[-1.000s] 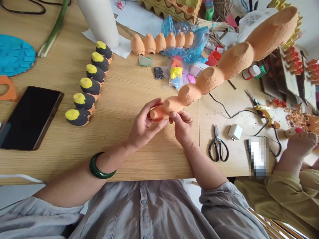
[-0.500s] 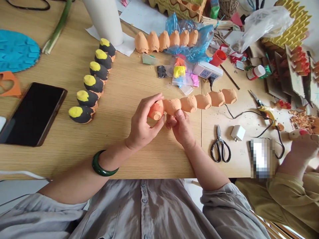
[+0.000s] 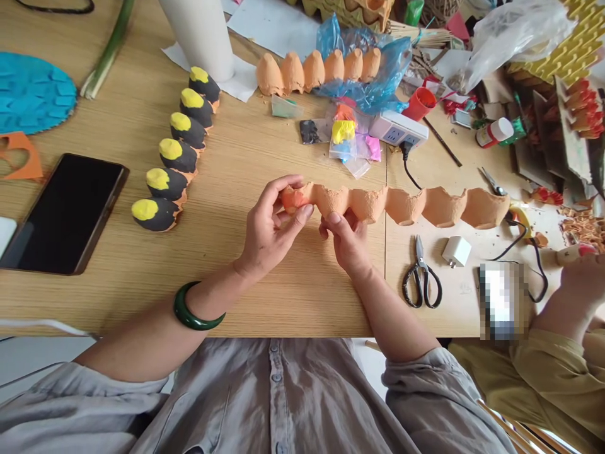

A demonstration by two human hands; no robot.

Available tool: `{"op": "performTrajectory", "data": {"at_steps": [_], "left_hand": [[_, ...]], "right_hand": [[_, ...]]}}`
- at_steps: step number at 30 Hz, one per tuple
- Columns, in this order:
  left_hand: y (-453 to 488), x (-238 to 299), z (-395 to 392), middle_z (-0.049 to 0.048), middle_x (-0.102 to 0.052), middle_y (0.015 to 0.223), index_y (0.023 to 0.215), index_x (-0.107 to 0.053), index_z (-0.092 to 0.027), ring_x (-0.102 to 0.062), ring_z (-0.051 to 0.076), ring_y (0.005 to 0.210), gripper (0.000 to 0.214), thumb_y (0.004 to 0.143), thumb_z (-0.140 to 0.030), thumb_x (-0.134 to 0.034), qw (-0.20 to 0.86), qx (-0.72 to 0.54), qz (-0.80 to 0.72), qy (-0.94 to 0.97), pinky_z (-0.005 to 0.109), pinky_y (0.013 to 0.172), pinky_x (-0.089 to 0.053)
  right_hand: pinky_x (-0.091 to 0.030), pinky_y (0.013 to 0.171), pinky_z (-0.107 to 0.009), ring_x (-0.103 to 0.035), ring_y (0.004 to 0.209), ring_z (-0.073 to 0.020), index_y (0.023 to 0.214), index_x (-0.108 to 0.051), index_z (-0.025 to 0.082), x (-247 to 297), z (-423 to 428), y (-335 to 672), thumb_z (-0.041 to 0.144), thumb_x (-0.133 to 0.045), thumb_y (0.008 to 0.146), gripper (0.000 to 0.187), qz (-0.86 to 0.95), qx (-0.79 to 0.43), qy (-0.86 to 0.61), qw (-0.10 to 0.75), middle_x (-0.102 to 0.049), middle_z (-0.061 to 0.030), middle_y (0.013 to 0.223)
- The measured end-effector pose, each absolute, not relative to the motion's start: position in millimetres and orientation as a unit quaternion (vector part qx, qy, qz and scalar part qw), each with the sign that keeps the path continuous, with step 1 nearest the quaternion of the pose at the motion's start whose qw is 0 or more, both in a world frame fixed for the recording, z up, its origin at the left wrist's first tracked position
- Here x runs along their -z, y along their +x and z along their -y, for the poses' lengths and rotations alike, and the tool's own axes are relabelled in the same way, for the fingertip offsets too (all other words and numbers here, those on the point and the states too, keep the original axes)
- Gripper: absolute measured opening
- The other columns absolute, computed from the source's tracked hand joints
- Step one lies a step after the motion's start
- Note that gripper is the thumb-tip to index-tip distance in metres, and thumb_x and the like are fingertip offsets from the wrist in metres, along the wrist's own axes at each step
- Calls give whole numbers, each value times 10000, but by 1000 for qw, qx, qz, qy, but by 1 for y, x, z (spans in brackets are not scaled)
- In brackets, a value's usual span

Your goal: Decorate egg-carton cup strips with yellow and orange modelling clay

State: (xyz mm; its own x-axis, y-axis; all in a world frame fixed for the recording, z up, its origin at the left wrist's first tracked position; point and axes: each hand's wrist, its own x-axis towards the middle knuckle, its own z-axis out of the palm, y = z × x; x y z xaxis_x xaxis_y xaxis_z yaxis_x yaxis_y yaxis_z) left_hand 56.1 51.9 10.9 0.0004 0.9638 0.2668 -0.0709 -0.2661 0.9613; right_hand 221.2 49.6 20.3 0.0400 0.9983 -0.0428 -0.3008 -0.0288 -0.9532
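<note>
Between my two hands, just above the table, I hold a strip of orange egg-carton cups [image 3: 404,207]. My left hand [image 3: 269,230] is wrapped round its left end cup, which bears a patch of brighter orange-red clay [image 3: 293,199]. My right hand [image 3: 350,243] pinches the strip from below near the second and third cups, thumb in front. To the left lies another strip with black and yellow clay on its cups [image 3: 177,156]. A bare orange strip [image 3: 314,70] stands at the back.
Bags of coloured clay [image 3: 343,132] lie beyond the strip, beside a power strip [image 3: 399,129]. Black-handled scissors [image 3: 420,277] and a white charger [image 3: 456,251] are right of my right hand. A phone [image 3: 63,214] lies left. Another person's hand [image 3: 583,277] is at the far right.
The held strip has been tilted, its right end coming nearer and its cup rims turning upward. My right hand has shifted slightly to the right along it; my left stays on the end cup.
</note>
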Motion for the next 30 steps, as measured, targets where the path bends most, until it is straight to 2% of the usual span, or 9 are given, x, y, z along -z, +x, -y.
{"op": "performTrajectory", "data": {"at_steps": [3,7,12,15,17,20,23,26,30], "left_hand": [[56,-17,-53,115,-783,1324,1305,-709,-234,-794,247,1205,548,990,-647,-884,480,-573,-417,517,336,1025,-713],[55,-22,-56,78,-789,1175,1243,-748,-232,-794,217,1076,572,956,-702,-904,519,-568,-412,489,325,960,-710],[56,-23,-56,28,-760,986,1107,-808,-260,-757,182,909,461,940,-670,-938,535,-586,-421,440,306,856,-689],[56,-22,-57,50,-790,1097,1107,-831,-265,-773,198,986,434,1008,-686,-854,551,-587,-420,419,323,877,-683],[56,-22,-58,64,-797,1164,1120,-832,-260,-777,211,1045,488,994,-732,-838,568,-588,-417,397,322,881,-677],[56,-24,-61,44,-777,1071,1113,-806,-242,-747,188,985,563,853,-712,-976,583,-574,-427,384,297,861,-644],[57,-28,-62,2,-695,870,871,-695,-217,-669,145,824,585,759,-659,-1061,584,-566,-425,397,287,799,-592],[58,-30,-62,-8,-635,739,705,-579,-225,-612,141,733,647,786,-672,-1040,589,-564,-415,403,319,762,-563],[58,-27,-62,5,-662,723,677,-636,-247,-620,178,745,598,830,-695,-1001,599,-547,-417,411,390,841,-594]], "right_hand": [[-443,515,-252,-515,650,-125,904,-678,264,-17,-51,223,616,-1023,786,507,406,-555,-437,580,-591,46,748],[-417,503,-255,-475,621,-116,908,-648,267,-18,-54,222,647,-1014,753,549,397,-551,-451,579,-547,67,714],[-409,512,-256,-427,599,-97,898,-617,262,-25,-54,221,621,-1009,725,559,376,-564,-462,572,-490,90,698],[-415,516,-263,-391,587,-89,895,-607,261,-27,-55,222,596,-997,729,540,364,-570,-462,573,-460,99,702],[-414,518,-269,-395,602,-94,912,-602,268,-28,-56,223,588,-986,724,535,361,-573,-464,571,-476,92,725],[-417,527,-284,-417,619,-105,912,-588,277,-26,-58,225,609,-970,728,539,371,-569,-473,561,-493,83,734],[-408,528,-288,-451,631,-120,905,-594,280,-23,-58,225,624,-968,735,536,395,-560,-472,554,-509,75,716],[-403,522,-282,-444,634,-118,896,-600,275,-24,-58,226,611,-959,750,513,402,-570,-461,549,-516,67,728],[-432,528,-281,-411,651,-112,942,-602,272,-27,-58,227,609,-951,741,525,382,-593,-453,546,-510,57,801]]}}
